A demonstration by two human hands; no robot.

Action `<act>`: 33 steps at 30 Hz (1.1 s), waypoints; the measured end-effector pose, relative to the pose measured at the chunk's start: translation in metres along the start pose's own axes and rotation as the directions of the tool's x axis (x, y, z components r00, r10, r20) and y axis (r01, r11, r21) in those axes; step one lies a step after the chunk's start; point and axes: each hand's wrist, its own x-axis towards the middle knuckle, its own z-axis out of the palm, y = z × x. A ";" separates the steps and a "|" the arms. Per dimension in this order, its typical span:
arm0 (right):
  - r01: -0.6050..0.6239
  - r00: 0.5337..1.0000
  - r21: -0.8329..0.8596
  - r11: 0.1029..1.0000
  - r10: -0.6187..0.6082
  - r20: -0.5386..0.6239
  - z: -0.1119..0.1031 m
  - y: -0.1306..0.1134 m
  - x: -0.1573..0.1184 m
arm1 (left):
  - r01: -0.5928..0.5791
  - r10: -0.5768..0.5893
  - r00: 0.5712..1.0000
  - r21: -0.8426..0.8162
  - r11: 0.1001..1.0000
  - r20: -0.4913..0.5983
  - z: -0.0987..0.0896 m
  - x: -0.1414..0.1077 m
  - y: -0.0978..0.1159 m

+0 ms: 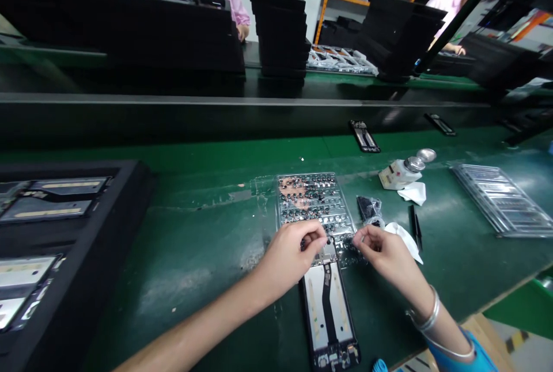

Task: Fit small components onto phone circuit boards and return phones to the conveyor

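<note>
An opened phone body point(317, 308) lies on the green bench, its inner side up, with a black flex strip point(329, 303) running along its middle. Over its upper end my left hand point(298, 248) has thumb and fingertips pinched together; whatever lies between them is too small to make out. My right hand point(384, 248) is pinched too, just right of the phone's upper end and above the edge of a clear plastic tray point(341, 202). Rows of small electronic parts point(302, 193) fill that tray. Any piece in the right fingertips cannot be made out.
At left stands a black foam tray point(129, 188) of phone bodies. To the right are a dispenser bottle point(395, 175), black tweezers point(416, 228), white cloths and stacked clear trays point(505, 199). More phone bodies point(365, 136) lie at the back; people are beyond black stacked trays point(279, 32).
</note>
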 end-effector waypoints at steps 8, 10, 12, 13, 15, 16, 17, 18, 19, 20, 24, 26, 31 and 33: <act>-0.026 0.964 -0.196 0.980 -0.027 -0.264 0.003 0.003 -0.012 | 0.008 -0.007 1.000 -0.064 0.998 0.025 0.002 0.000 -0.003; -0.060 0.898 -0.221 0.973 -0.045 -0.438 -0.005 0.014 -0.019 | 0.002 -0.001 1.000 -0.068 0.998 0.017 0.002 0.000 -0.003; -0.108 0.812 -0.267 0.958 -0.071 -0.579 -0.009 0.026 -0.023 | -0.005 0.005 1.000 -0.066 0.998 0.007 0.002 0.000 -0.002; -0.113 0.786 -0.318 0.941 -0.111 -0.608 -0.009 0.032 -0.024 | -0.005 0.005 1.000 -0.064 0.998 0.003 0.002 0.000 -0.002; -0.081 0.776 -0.455 0.887 -0.231 -0.588 -0.006 0.041 -0.022 | 0.005 -0.005 1.000 -0.062 0.998 0.000 0.002 0.000 -0.002; -0.052 0.782 -0.516 0.855 -0.286 -0.553 -0.003 0.044 -0.020 | 0.015 -0.015 1.000 -0.062 0.998 0.000 0.003 0.000 -0.003; -0.021 0.793 -0.563 0.826 -0.329 -0.513 0.001 0.046 -0.018 | 0.024 -0.024 1.000 -0.063 0.998 0.001 0.003 0.000 -0.003; 0.004 0.804 -0.593 0.805 -0.356 -0.477 0.004 0.047 -0.015 | 0.030 -0.030 1.000 -0.066 0.997 0.003 0.004 0.000 -0.004; 0.020 0.814 -0.609 0.793 -0.367 -0.450 0.008 0.048 -0.012 | 0.034 -0.034 0.999 -0.073 0.997 0.006 0.004 0.000 -0.004; 0.027 0.822 -0.618 0.786 -0.369 -0.433 0.010 0.049 -0.008 | 0.036 -0.035 0.999 -0.080 0.996 0.009 0.004 0.000 -0.004; 0.008 0.829 -0.650 0.760 -0.368 -0.421 0.015 0.050 0.001 | 0.057 -0.055 0.998 -0.115 0.992 0.021 0.005 0.001 -0.004; -0.012 0.828 -0.659 0.752 -0.362 -0.428 0.015 0.051 0.004 | 0.069 -0.065 0.997 -0.143 0.987 0.030 0.006 0.001 -0.004; -0.055 0.835 -0.659 0.750 -0.327 -0.442 0.016 0.052 0.005 | 0.109 -0.090 0.993 -0.286 0.952 0.079 0.008 0.002 -0.005; -0.066 0.846 -0.657 0.751 -0.307 -0.437 0.016 0.051 0.005 | 0.118 -0.091 0.991 -0.333 0.936 0.093 0.008 0.002 -0.005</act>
